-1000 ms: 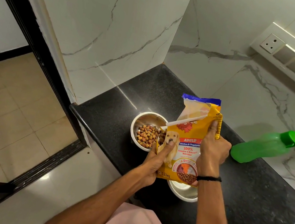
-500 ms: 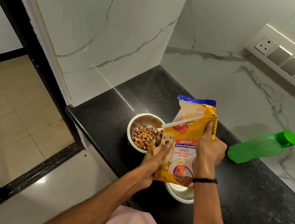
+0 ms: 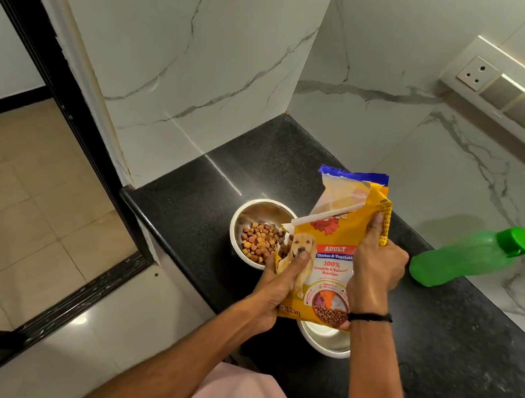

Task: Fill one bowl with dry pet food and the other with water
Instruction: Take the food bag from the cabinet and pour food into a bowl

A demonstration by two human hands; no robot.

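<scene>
A yellow pet food bag (image 3: 331,255) with a puppy picture stands nearly upright over the black counter, its torn top open. My left hand (image 3: 276,286) grips its lower left side, thumb across the front. My right hand (image 3: 376,268) grips its right edge. Left of the bag, a steel bowl (image 3: 254,209) holds brown and orange kibble (image 3: 257,241). A second steel bowl (image 3: 327,343) sits below the bag, mostly hidden by it; the part that shows looks empty. A green water bottle (image 3: 463,258) with its cap on leans against the marble wall at the right.
The black granite counter (image 3: 468,372) ends in a corner of white marble walls. Its front edge drops to a tiled floor (image 3: 6,225) on the left beside a dark door frame. A switch panel (image 3: 514,98) is on the right wall.
The bag has stayed in both hands and turned a little more upright, away from the kibble bowl. The bottle and both bowls have not moved.
</scene>
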